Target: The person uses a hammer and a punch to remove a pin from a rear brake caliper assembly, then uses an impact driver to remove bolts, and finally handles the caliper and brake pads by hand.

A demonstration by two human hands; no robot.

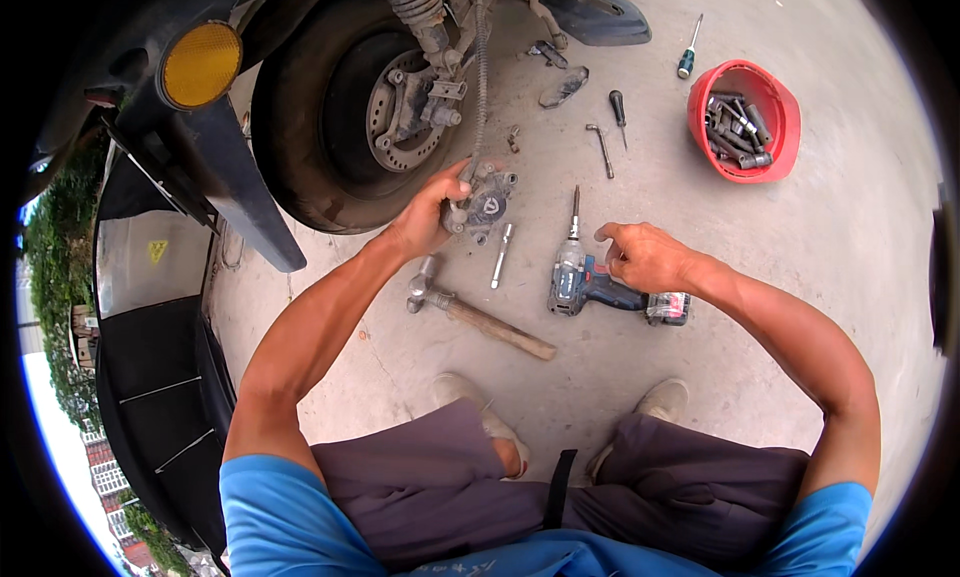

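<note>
My left hand point(435, 207) grips a grimy brake caliper point(489, 202) with a hose attached, beside the wheel point(305, 142). My right hand point(640, 252) hovers at the cordless impact driver point(582, 289), fingers bent and apart, with nothing visible in them; whether it touches the tool is unclear. The driver lies on the concrete with a long bit pointing away from me. A chrome socket extension point(502, 256) lies between my hands. Below my left hand rests a hammer point(480, 322) with a wooden handle.
A red helmet point(775, 162) full of sockets sits right. Screwdrivers point(686, 62), a dark-handled pick point(618, 107), a wrench point(605, 152) and small parts lie on the floor point(720, 367). The vehicle's fender point(245, 207) and black bodywork point(150, 387) flank the left. My feet are below.
</note>
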